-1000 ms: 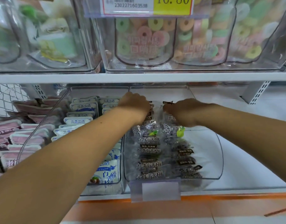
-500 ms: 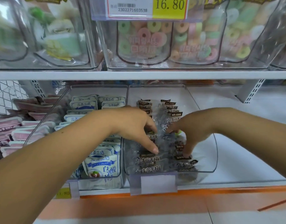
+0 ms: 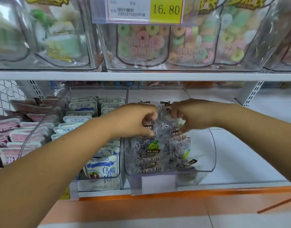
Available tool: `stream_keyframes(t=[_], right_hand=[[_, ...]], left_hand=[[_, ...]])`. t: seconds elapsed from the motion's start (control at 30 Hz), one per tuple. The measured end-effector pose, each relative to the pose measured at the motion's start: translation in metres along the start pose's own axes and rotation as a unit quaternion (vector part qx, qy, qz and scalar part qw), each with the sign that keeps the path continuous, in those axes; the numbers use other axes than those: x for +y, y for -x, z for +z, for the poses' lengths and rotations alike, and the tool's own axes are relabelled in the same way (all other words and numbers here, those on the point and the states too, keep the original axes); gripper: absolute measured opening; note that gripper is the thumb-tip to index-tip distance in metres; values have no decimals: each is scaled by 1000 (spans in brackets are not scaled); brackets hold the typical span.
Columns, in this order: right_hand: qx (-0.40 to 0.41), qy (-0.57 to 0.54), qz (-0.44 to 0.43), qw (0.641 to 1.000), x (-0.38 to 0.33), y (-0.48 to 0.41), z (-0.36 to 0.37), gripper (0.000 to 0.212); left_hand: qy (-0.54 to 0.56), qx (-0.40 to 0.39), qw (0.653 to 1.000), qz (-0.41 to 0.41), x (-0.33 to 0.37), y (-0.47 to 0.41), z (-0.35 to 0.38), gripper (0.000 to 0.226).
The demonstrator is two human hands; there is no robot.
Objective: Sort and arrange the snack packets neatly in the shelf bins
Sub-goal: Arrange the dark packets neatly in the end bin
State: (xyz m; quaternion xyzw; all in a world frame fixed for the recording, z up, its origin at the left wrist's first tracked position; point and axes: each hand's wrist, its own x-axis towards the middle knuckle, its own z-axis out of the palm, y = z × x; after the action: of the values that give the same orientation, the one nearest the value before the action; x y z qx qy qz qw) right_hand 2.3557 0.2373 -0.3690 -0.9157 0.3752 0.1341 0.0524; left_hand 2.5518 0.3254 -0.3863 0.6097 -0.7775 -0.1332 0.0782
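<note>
white shop shelving [image 3: 243, 162] carries a clear bin [image 3: 209, 150] where left hand [image 3: 133, 120] and right hand [image 3: 195, 116] each pinch dark plum packets [image 3: 148, 160].

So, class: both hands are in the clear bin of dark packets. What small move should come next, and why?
Probably straighten the held bunch and set it upright behind the front ones. The left hand and right hand both pinch dark packets mid-bin, and the tilted packets on the right side of the clear bin overlap untidily, so that row seems to need squaring first.
</note>
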Motion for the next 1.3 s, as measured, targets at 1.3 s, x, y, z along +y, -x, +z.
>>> stream_keyframes(t=[1.3], right_hand=[[-67,109,-42,991,-32,17,25,24]], left_hand=[[-243,-18,970,-18,20,22,22,15]])
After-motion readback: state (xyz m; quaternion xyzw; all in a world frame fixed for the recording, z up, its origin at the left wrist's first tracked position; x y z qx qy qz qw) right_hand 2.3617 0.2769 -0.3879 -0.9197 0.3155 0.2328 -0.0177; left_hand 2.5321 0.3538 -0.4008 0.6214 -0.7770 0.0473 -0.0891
